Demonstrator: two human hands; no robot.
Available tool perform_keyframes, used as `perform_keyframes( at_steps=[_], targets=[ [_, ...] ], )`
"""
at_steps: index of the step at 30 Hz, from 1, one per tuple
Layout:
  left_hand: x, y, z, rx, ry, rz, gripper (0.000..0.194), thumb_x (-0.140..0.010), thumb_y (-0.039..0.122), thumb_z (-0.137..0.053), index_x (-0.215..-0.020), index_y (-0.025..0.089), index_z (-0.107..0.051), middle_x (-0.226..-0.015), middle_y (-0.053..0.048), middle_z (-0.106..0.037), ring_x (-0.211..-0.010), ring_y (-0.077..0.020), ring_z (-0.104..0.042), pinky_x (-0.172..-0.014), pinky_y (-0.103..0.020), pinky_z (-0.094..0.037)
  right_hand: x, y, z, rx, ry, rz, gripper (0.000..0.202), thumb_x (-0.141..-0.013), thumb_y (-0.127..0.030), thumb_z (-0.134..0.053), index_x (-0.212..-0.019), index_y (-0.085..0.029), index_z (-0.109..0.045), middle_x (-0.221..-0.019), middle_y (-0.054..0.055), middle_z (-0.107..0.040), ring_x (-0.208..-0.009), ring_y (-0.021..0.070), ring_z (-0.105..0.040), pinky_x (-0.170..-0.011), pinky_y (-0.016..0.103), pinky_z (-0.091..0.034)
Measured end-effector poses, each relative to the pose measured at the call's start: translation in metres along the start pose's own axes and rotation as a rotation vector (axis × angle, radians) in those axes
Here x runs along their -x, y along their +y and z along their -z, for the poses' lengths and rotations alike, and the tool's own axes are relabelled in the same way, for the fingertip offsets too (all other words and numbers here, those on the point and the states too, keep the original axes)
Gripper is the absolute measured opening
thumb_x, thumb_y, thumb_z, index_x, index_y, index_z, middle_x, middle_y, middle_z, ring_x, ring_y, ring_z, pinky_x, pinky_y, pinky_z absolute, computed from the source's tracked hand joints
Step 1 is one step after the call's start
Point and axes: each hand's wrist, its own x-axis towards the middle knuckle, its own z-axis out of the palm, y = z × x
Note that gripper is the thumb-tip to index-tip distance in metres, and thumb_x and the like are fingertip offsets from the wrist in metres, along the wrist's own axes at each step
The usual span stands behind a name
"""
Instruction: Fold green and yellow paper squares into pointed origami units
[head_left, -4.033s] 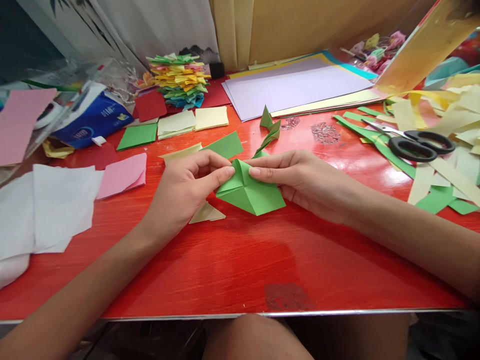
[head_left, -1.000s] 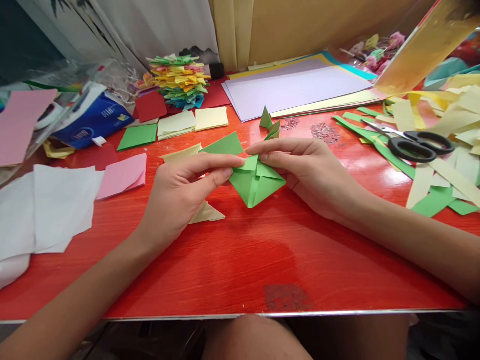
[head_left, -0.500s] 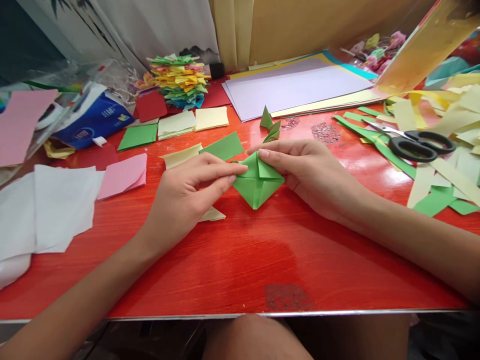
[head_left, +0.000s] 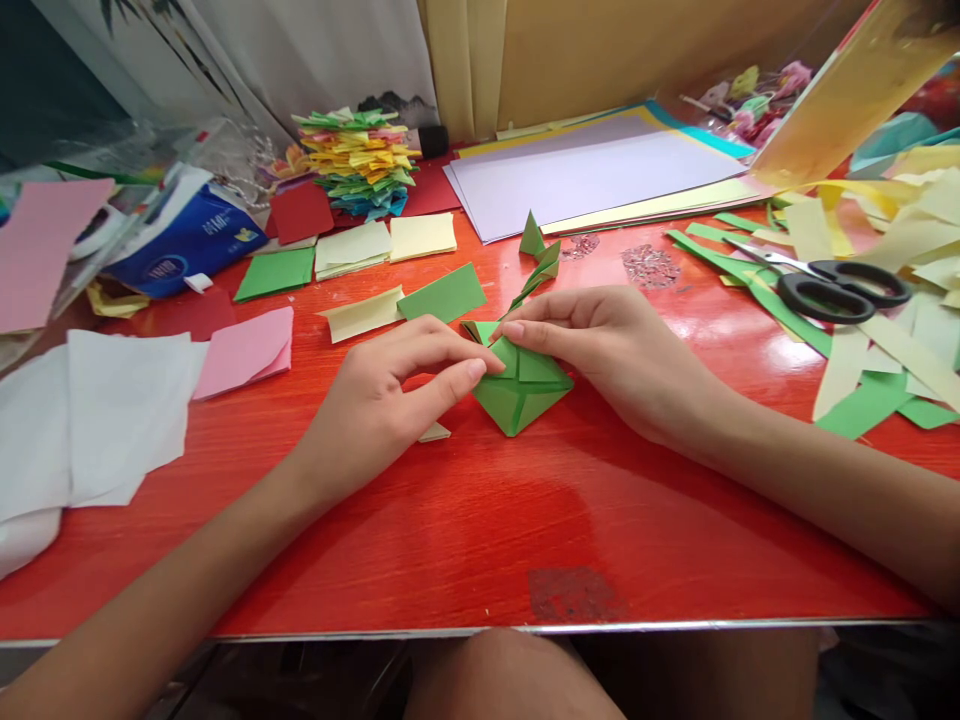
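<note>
A green folded paper (head_left: 517,395) with crossing creases lies low over the red table, its lower corner pointing toward me. My right hand (head_left: 607,350) pinches its upper edge between thumb and fingers. At its left side, my left hand (head_left: 405,385) has thumb and forefinger closed on the paper. Behind the hands stand a small folded green piece (head_left: 532,238) and a second green folded piece (head_left: 544,270). A flat green strip (head_left: 444,292) and a cream folded strip (head_left: 364,315) lie beyond my left hand. Part of another cream piece (head_left: 435,433) shows beneath it.
Black-handled scissors (head_left: 844,290) rest on green and cream paper scraps (head_left: 915,340) at right. A stack of folded coloured pieces (head_left: 358,165) stands at the back, beside large paper sheets (head_left: 592,175). Pink paper (head_left: 246,355), white sheets (head_left: 127,410) and a blue packet (head_left: 191,235) are at left.
The green folded paper has moved slightly down toward me, tilting flatter. Both hands have shifted with it, my left a little to the right, and more of the cream strip shows.
</note>
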Motion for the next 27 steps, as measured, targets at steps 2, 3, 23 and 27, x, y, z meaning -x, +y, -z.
perform_keyframes(
  at_steps=[2,3,23,27],
  targets=[
    [-0.001,0.001,0.000,0.038,-0.020,0.033,0.014,-0.080,0.025,-0.054,-0.084,0.023,-0.067,-0.086,0.002,-0.064,-0.081,-0.0107,-0.057,-0.073,-0.020,-0.047,0.001,0.000,0.000,0.054,-0.014,0.012,0.021,-0.078,-0.035,-0.055,-0.074,-0.018,-0.066,-0.074,0.001,-0.066,-0.066,0.0131,-0.058,-0.054,0.023,-0.044],
    [-0.001,0.001,0.000,0.056,-0.033,0.052,0.013,-0.080,0.025,-0.054,-0.084,0.024,-0.066,-0.086,0.002,-0.064,-0.081,-0.0110,-0.058,-0.073,-0.020,-0.047,0.001,0.000,-0.001,0.076,-0.017,0.020,0.021,-0.079,-0.035,-0.054,-0.075,-0.019,-0.066,-0.074,0.001,-0.066,-0.066,0.0132,-0.058,-0.054,0.023,-0.043],
    [-0.004,-0.009,-0.002,0.183,0.110,0.050,0.011,-0.074,0.024,-0.060,-0.084,0.020,-0.063,-0.085,-0.002,-0.061,-0.078,-0.0144,-0.057,-0.071,-0.027,-0.049,-0.007,0.004,0.003,-0.281,-0.156,-0.068,0.019,-0.078,-0.035,-0.058,-0.070,-0.018,-0.062,-0.061,0.002,-0.065,-0.051,0.0116,-0.062,-0.049,0.021,-0.051],
    [-0.005,-0.012,-0.002,0.205,0.165,0.038,0.005,-0.074,0.021,-0.060,-0.079,0.021,-0.061,-0.080,0.000,-0.059,-0.074,-0.0122,-0.056,-0.069,-0.026,-0.049,-0.009,0.005,0.006,-0.333,-0.253,-0.107,0.022,-0.078,-0.038,-0.056,-0.075,-0.017,-0.063,-0.064,0.003,-0.066,-0.058,0.0144,-0.065,-0.053,0.024,-0.054]
  ],
)
